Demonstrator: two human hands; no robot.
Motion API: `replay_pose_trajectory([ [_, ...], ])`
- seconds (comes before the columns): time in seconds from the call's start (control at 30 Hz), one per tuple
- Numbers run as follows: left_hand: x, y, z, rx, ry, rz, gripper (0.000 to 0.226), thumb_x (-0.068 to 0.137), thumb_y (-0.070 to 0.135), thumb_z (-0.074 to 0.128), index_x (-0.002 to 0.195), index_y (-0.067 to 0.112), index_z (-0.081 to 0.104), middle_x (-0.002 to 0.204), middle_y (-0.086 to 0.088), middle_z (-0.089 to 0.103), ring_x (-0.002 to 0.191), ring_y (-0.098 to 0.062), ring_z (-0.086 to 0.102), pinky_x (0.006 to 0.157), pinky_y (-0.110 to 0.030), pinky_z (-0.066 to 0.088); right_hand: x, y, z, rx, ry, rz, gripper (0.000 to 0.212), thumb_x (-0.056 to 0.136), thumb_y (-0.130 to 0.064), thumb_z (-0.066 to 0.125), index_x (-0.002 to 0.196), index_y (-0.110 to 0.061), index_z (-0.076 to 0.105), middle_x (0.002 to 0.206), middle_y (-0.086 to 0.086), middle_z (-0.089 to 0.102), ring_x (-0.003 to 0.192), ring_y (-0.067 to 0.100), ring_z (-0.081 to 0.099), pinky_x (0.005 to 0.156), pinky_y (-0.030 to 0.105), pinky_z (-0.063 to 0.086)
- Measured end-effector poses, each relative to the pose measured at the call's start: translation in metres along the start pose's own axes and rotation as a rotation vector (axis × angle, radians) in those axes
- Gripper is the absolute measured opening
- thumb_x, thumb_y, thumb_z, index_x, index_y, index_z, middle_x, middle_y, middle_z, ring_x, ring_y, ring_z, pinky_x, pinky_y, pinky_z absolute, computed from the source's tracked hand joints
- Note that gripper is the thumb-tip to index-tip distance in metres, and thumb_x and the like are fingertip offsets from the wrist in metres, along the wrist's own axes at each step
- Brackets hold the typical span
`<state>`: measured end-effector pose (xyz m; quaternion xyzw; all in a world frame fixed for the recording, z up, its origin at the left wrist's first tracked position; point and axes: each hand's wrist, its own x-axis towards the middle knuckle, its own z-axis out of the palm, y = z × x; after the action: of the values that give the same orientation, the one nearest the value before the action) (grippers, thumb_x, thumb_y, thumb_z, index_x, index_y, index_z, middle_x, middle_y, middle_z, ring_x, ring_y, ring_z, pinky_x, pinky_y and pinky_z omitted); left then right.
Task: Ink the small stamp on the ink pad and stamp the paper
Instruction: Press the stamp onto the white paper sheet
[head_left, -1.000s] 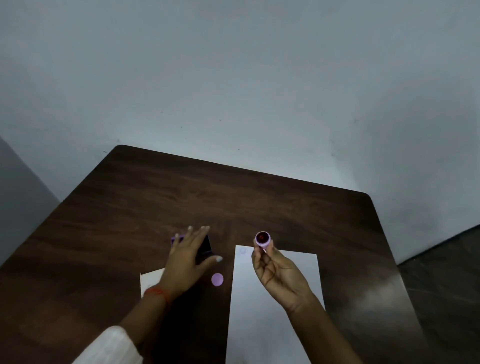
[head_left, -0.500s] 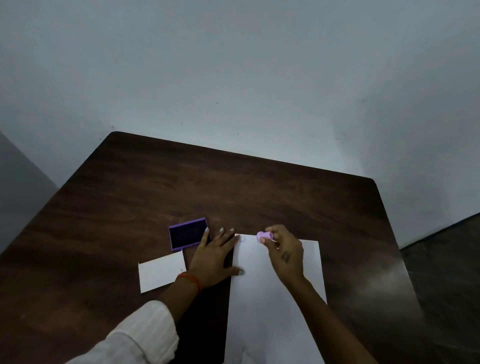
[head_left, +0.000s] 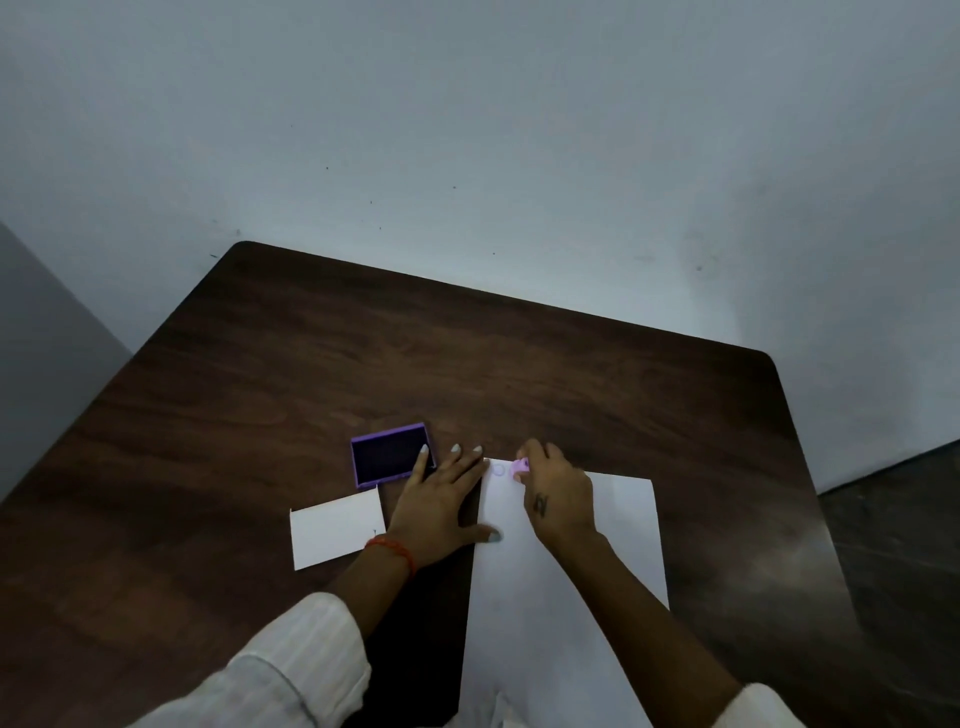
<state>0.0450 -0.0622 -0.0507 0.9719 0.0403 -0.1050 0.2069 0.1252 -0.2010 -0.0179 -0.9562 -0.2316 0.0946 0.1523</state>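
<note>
My right hand (head_left: 558, 496) holds the small pink stamp (head_left: 520, 467) with its fingertips, pressed down on the far left corner of the white paper (head_left: 561, 587). A faint round print (head_left: 498, 471) shows on the sheet just left of the stamp. My left hand (head_left: 441, 501) lies flat with fingers spread, its thumb on the paper's left edge and its fingertips near the open purple ink pad (head_left: 390, 455). The pad's dark inked face is uncovered.
A small white card (head_left: 336, 527) lies left of my left wrist. Everything rests on a dark wooden table (head_left: 311, 374) whose far edge meets a pale wall. The floor drops away at the right.
My right hand turned the stamp face down and brought it onto the paper's far left corner. My left hand slid off the ink pad to the paper's left edge.
</note>
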Motion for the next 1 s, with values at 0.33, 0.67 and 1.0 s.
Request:
replay_pose_trajectory([
  [0.33, 0.000, 0.000, 0.001, -0.031, 0.015, 0.003, 0.093, 0.075, 0.066, 0.053, 0.145, 0.026, 0.008, 0.158, 0.005, 0.004, 0.145, -0.015, -0.004, 0.110, -0.041, -0.019, 0.006, -0.008, 0.003, -0.140, -0.037, -0.027, 0.034, 0.088, -0.027, 0.059, 0.116, -0.010, 0.054, 0.121, 0.010, 0.062, 0.105, 0.025, 0.059, 0.089, 0.030, 0.049],
  [0.67, 0.000, -0.001, 0.003, -0.036, 0.021, 0.002, 0.094, 0.075, 0.067, 0.052, 0.145, 0.025, 0.005, 0.158, 0.004, 0.005, 0.145, -0.014, -0.004, 0.111, -0.042, -0.019, 0.011, -0.002, 0.004, -0.197, -0.073, -0.125, 0.038, 0.090, -0.023, 0.057, 0.123, -0.006, 0.051, 0.131, 0.009, 0.057, 0.116, 0.025, 0.053, 0.103, 0.029, 0.040],
  [1.0, 0.001, -0.004, 0.008, -0.029, 0.027, 0.006, 0.095, 0.074, 0.070, 0.049, 0.145, 0.026, 0.005, 0.158, 0.005, 0.004, 0.145, -0.014, -0.003, 0.110, -0.041, -0.020, 0.010, 0.004, 0.005, -0.243, -0.108, -0.243, 0.040, 0.090, -0.022, 0.056, 0.126, -0.005, 0.048, 0.135, 0.010, 0.054, 0.121, 0.026, 0.049, 0.106, 0.029, 0.037],
])
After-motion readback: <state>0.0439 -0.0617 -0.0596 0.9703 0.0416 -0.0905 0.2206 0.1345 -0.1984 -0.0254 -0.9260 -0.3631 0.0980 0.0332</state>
